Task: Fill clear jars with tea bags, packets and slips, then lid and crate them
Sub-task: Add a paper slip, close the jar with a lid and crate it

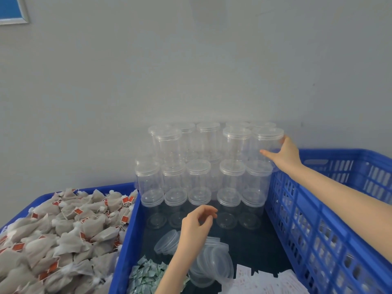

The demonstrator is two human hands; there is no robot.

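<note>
Right hand [283, 154] on the top-right jar [267, 143] of the stack [203, 166], thumb across its front wall, fingers round the far side just under the lid: grasping it. Jar upright, lidded, apparently empty, at the far right end of the top tier, close to the crate [331, 219] wall. Left hand [196, 224] raised over the tray [125, 240] floor, fingers loosely curled, holding nothing, released. Stack three tiers high against the far edge of the tray, backed by the wall [191, 71]. Loose lids [210, 259] piled on the tray floor near its front edge, partly under the left forearm. Green packets [146, 274] at the front left corner; white slips [265, 283] along the front edge to the right. Tea bags [59, 236] with red tags heaped in the bin [45, 197] left of the tray.
</note>
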